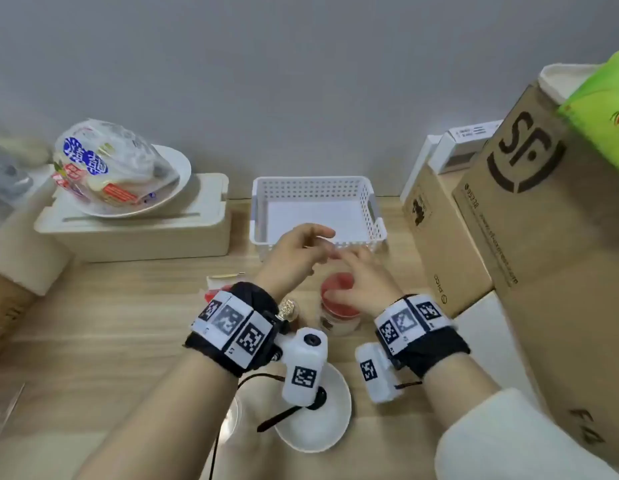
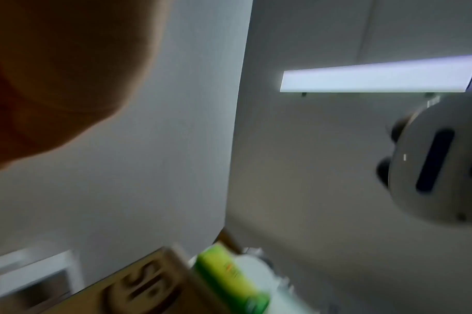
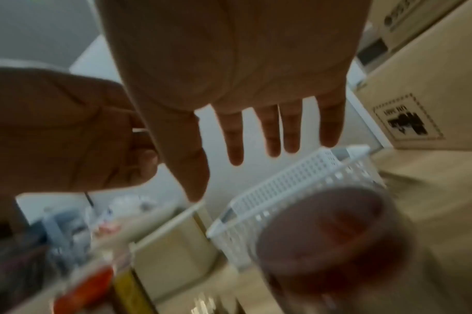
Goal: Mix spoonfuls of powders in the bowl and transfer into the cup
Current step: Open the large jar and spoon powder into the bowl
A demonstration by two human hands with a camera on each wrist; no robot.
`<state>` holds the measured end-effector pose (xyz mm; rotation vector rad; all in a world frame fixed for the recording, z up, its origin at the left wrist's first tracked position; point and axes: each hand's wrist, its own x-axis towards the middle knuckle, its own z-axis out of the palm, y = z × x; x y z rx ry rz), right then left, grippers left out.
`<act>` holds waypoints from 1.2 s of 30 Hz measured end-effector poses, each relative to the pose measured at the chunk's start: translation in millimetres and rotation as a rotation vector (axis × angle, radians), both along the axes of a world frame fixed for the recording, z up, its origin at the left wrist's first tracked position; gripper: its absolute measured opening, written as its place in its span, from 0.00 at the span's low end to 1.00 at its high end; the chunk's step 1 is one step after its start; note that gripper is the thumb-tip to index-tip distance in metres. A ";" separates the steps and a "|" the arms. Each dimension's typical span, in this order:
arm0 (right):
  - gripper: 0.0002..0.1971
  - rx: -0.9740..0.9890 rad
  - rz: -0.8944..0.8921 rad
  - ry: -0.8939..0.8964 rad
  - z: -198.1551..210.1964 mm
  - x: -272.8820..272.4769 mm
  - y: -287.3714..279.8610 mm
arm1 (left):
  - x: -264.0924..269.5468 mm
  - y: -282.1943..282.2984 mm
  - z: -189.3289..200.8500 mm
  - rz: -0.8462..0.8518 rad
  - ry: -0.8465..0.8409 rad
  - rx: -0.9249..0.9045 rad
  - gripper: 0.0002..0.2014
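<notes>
While neither hand has anything in it, both hover together above the jars at the middle of the wooden table (image 1: 110, 327). The right hand (image 1: 361, 282) has its fingers straight and spread, palm down, just over the red-lidded clear jar (image 1: 339, 306); I judge it is about to settle on that lid to open it. The left hand (image 1: 294, 258) sits at ten o'clock from the right one, fingers loosely curled around nothing that I can see (the blur leaves a small doubt), likely waiting to steady the jar.

At six o'clock from the jar, under the wrist cameras, lies the white round bowl (image 1: 315, 431) with a black spoon (image 1: 290, 412) resting in it, close in so a scoop has a short trip. A clear cup (image 1: 233, 415) seems to stand at nine o'clock from the bowl, half hidden by the left forearm. A gold-capped small jar (image 1: 288, 310) stands just beside the red-lidded one, at its nine o'clock. Beyond the hands, at twelve o'clock, is the white perforated plastic basket (image 1: 318, 209); brown cardboard boxes (image 1: 543, 220) fill three o'clock.

The right wrist view adds the spread fingers (image 3: 272, 131) from below, apart from the lid, with air between. It also shows the left hand's curled fingers beside the thumb. The head view alone shows the bowl, spoon and cup. The left wrist view points up at wall and ceiling light, showing only the heel of the palm.
</notes>
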<state>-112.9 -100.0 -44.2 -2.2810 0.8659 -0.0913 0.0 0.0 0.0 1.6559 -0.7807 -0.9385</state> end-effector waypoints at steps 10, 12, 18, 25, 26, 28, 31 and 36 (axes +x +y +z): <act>0.42 -0.128 0.017 0.168 -47.8 -3.2 0.7 | 1.1 18.5 -63.9 -0.117 -0.311 0.244 0.28; 0.42 0.025 -0.118 -0.011 -33.2 -11.7 -2.2 | -3.1 22.2 -60.4 -0.151 -0.321 0.208 0.31; 0.37 0.454 -0.310 -0.481 14.8 -19.5 14.3 | -19.2 27.4 -31.4 -0.251 -0.743 0.081 0.62; 0.39 0.288 -0.390 -0.525 32.9 -12.9 44.3 | -19.7 39.6 -20.5 -0.157 -0.867 0.023 0.51; 0.39 0.262 -0.390 -0.528 35.4 -12.7 47.8 | -19.3 42.1 -20.2 -0.156 -0.857 0.017 0.51; 0.38 0.229 -0.381 -0.544 38.6 -12.9 54.0 | -18.3 46.7 -16.7 -0.165 -0.838 0.021 0.52; 0.35 0.219 -0.371 -0.577 43.2 -15.3 58.9 | -15.7 48.7 -9.6 -0.201 -0.846 0.032 0.53; 0.32 0.205 -0.342 -0.613 57.2 -14.8 62.0 | -14.6 51.0 -1.1 -0.169 -0.824 0.015 0.51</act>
